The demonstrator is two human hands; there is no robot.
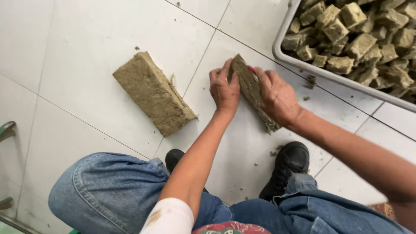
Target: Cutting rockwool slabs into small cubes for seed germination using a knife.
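My left hand (224, 89) and my right hand (276, 96) both grip a thin olive-brown fibrous slab (250, 84) that stands on edge on the white tiled floor (86, 39). My left hand clasps its near-left face; my right hand wraps its right face, thumb at the top edge. A thicker slab (152, 93) of the same material lies flat on the floor to the left, apart from both hands.
A grey plastic tub (303, 65) at the upper right holds several small cubes (346, 34) of the same material. My knees in blue jeans (112, 190) and black shoes (289, 167) fill the bottom. Crumbs dot the tiles.
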